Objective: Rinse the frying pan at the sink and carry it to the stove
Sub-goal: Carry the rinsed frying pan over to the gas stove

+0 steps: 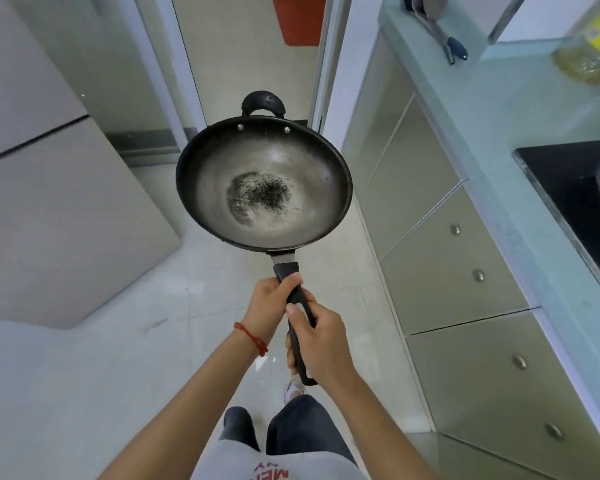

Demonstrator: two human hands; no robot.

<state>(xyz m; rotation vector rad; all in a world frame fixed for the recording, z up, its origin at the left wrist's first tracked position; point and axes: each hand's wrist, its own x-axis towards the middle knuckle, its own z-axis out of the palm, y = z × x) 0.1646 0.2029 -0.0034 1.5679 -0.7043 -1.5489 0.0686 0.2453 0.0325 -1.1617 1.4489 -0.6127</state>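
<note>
A dark round frying pan (264, 185) with a grey inside and a black burnt patch at its bottom hangs level over the floor in front of me. Its long black handle (297, 306) points back at me, and a small loop handle sits on the far rim. My left hand (271, 306) grips the handle close to the pan. My right hand (317, 337) grips it further back, thumb lying along the top. The black stove top (565, 181) lies on the counter at the right edge, apart from the pan.
A pale counter (492, 109) runs along the right over steel drawers (458, 258) with round knobs. Ladles (437, 29) and an oil bottle (582, 57) sit at its far end. A grey fridge (49, 202) stands on the left. A doorway opens ahead over white floor tiles.
</note>
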